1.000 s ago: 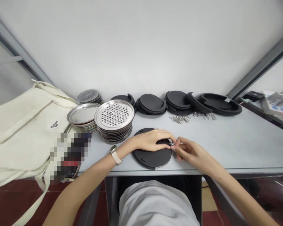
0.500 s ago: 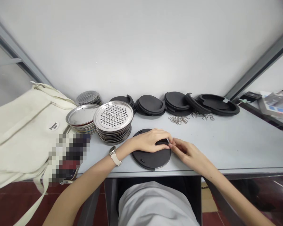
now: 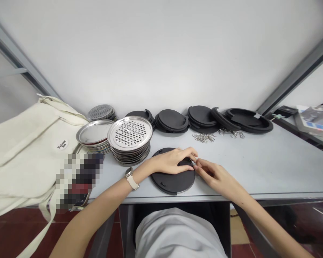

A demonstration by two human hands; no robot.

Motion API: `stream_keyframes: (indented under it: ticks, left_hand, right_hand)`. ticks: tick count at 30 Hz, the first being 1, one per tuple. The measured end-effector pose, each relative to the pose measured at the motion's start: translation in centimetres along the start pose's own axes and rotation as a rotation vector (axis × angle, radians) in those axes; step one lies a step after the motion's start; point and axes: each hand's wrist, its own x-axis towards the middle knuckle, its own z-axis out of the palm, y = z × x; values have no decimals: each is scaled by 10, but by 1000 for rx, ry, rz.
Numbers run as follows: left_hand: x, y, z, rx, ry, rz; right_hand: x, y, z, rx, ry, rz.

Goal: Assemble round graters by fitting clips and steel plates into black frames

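A black round cover [image 3: 177, 182] with small slots lies flat near the table's front edge. Across its top rests my left hand [image 3: 176, 160], thumb and fingers bent around its right side. My right hand [image 3: 208, 172] is pinched closed at that same edge, its fingertips against those of my left. Between the fingertips glints a small metal clip [image 3: 191, 162], mostly hidden. Similar metal clips [image 3: 204, 137] lie in a loose pile behind the cover.
Left of the cover stands a stack of round grater plates [image 3: 130, 132], beside a stack of metal discs [image 3: 94, 132]. Black covers [image 3: 171, 120] are piled along the wall, with larger black rings [image 3: 266, 125] at right. A cream bag [image 3: 24, 143] lies on the left.
My left fingers have shifted slightly, and a bit of shiny metal now shows between the fingertips. The cover and both arms stay almost where they were.
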Motion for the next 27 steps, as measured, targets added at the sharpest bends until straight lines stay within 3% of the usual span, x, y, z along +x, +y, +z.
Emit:
stream_keyframes:
  ticks: [17,27]
  left_hand:
    - [-1,-7,5,-37,-20,-13]
    - [0,-5,4,-14,-9,33]
  right_hand:
    - [-4,-6,15,-88,142,52]
    - [-4,-3,17,-50,143,64]
